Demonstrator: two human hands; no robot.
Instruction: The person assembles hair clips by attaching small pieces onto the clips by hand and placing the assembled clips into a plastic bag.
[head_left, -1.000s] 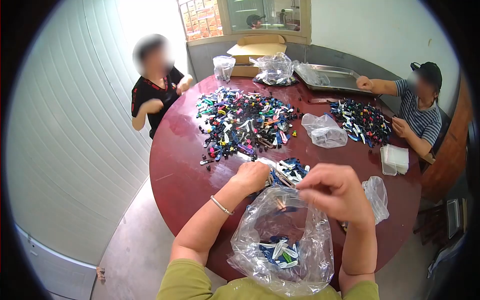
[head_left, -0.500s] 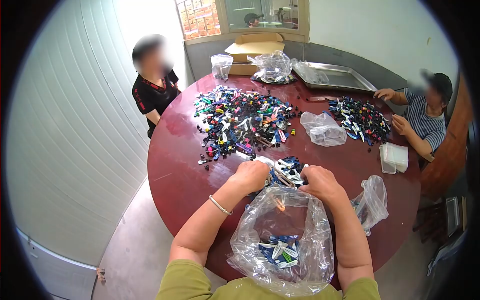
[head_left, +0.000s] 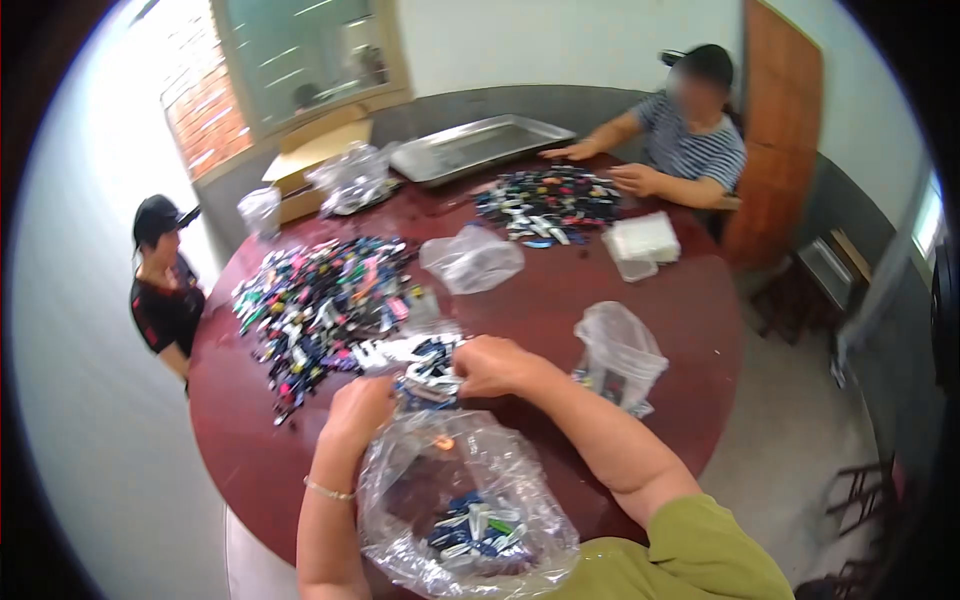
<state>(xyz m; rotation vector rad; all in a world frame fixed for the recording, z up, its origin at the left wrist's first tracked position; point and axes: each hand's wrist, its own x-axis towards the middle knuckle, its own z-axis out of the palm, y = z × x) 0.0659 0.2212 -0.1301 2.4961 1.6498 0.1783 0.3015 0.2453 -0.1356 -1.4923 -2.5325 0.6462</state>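
My left hand [head_left: 364, 408], with a bracelet on its wrist, is closed at the left edge of a small pile of blue and white clips [head_left: 430, 368]. On the pile's right side, my right hand [head_left: 492, 366] has its fingers bent together. What either hand grips is too small or hidden to name. Directly below them lies a large clear plastic bag [head_left: 385, 500], its mouth spread wide, holding blue, white and green clips [head_left: 475, 528]. One orange piece [head_left: 443, 442] shows near the bag's upper rim.
On the round red table [head_left: 660, 350] are a large mixed clip heap [head_left: 325, 300], a second heap [head_left: 545, 203], clear bags [head_left: 470, 260], [head_left: 618, 350] a plastic bag, a white stack [head_left: 642, 240] and a metal tray [head_left: 480, 148]. One person sits at right; another stands at left.
The view has turned to the right. My right hand came down from above the bag to the small pile. The person at right has brought a raised hand down to the table.
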